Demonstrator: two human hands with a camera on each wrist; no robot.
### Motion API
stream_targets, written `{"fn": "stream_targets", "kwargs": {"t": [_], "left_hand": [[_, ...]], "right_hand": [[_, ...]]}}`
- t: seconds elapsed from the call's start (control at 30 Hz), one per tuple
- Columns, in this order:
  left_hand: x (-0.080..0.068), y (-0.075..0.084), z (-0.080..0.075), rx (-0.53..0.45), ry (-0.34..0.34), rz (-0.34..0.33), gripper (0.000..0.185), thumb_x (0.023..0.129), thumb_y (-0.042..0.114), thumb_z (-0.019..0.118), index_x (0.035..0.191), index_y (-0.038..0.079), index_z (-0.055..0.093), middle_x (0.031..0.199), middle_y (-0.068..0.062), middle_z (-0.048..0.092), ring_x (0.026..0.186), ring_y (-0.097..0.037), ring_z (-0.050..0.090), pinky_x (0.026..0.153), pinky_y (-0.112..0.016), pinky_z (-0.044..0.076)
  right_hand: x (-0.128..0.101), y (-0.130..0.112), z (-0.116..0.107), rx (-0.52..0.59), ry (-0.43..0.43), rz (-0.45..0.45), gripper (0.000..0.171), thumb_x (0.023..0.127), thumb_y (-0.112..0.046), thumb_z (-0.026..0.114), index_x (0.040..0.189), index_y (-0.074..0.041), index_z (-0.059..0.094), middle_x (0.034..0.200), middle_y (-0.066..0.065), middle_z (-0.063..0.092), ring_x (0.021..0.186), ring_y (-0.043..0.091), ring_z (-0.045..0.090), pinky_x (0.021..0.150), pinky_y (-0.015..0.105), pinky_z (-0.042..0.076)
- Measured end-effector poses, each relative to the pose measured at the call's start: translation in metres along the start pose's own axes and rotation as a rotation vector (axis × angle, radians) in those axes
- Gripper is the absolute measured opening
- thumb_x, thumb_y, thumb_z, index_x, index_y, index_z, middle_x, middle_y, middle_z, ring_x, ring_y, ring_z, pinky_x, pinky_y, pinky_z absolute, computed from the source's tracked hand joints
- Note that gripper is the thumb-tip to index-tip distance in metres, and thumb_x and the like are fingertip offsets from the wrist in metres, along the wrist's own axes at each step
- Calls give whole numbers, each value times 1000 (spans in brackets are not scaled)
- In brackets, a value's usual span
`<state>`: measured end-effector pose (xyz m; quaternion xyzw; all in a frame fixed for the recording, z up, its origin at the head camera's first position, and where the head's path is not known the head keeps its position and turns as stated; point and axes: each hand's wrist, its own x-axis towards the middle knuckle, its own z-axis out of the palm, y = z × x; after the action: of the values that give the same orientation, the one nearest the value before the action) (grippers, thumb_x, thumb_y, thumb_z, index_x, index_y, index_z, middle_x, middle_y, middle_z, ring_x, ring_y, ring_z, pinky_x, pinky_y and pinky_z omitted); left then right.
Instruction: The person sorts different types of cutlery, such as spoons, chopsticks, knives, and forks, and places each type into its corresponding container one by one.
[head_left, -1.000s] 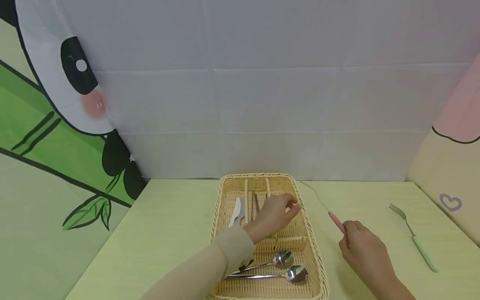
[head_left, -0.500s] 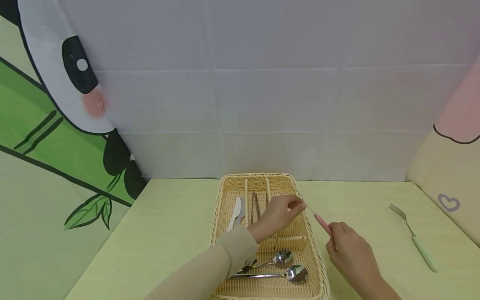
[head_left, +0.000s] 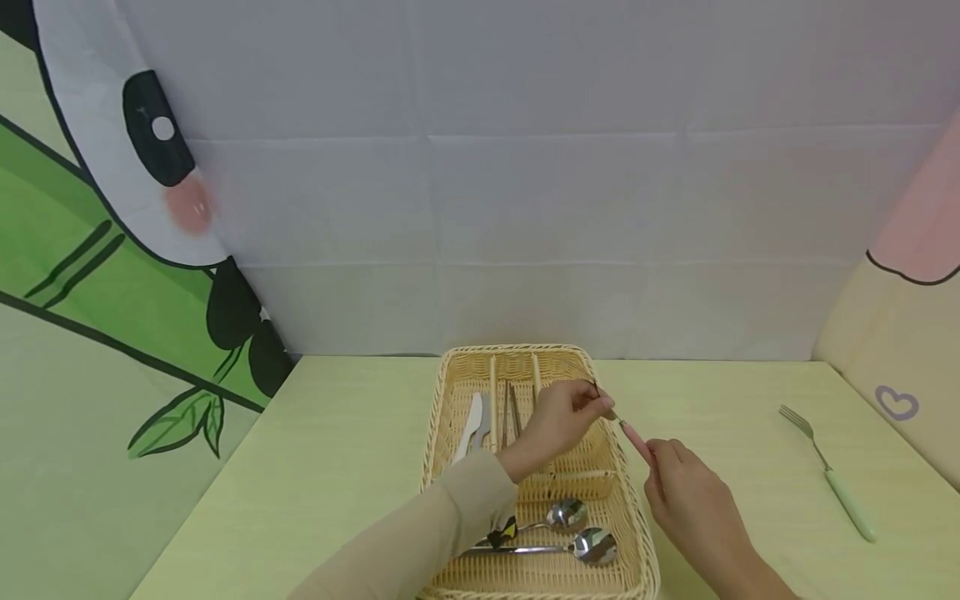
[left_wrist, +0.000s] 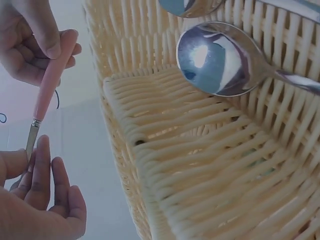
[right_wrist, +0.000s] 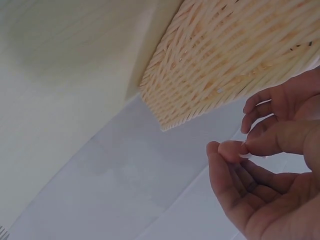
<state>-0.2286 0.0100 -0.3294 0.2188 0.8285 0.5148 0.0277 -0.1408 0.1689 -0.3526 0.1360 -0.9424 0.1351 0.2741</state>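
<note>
Over the right edge of the wicker basket [head_left: 649, 542], both hands hold one utensil with a pink handle [head_left: 636, 442] and a slim metal neck. My left hand [head_left: 558, 417] pinches the metal part between thumb and fingers, reaching across the basket. The right hand [head_left: 693, 500] grips the pink handle beside the basket. In the left wrist view, the handle [left_wrist: 50, 82] stands tilted between the two hands. Fingers hide most of the head, so its kind is unclear. Only the rounded handle end [right_wrist: 231, 150] shows in the right wrist view.
Inside the divided basket lie two spoons [head_left: 595, 547] at the front, knives [head_left: 471, 425] at the left, and thin dark sticks [head_left: 506, 408] in the middle compartment. A green-handled fork [head_left: 849, 504] lies on the table at the right. A pale wall [head_left: 525, 208] stands behind.
My right hand has moved left, bringing the pink-handled utensil to the left hand. The left hand now pinches its metal part. The fork and the basket have stayed in place.
</note>
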Motion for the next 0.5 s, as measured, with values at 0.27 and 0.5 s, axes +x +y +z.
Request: {"fn": "stream_targets", "kwargs": {"t": [0.27, 0.5], "left_hand": [[2, 3, -6, -1, 18, 17, 19, 92, 23, 54, 92, 10, 67, 82, -3, 70, 59, -1, 51, 53, -18, 37], [2, 11, -16, -10, 59, 24, 19, 91, 23, 54, 94, 10, 68, 86, -3, 70, 54, -4, 46, 49, -19, 33]], "right_hand": [[4, -2, 3, 40, 0, 9, 17, 78, 3, 59, 95, 3, 58, 77, 8, 58, 60, 9, 49, 47, 22, 42], [6, -3, 2, 49, -31, 18, 26, 77, 2, 61, 103, 3, 55, 84, 10, 60, 59, 8, 48, 44, 18, 37]]}}
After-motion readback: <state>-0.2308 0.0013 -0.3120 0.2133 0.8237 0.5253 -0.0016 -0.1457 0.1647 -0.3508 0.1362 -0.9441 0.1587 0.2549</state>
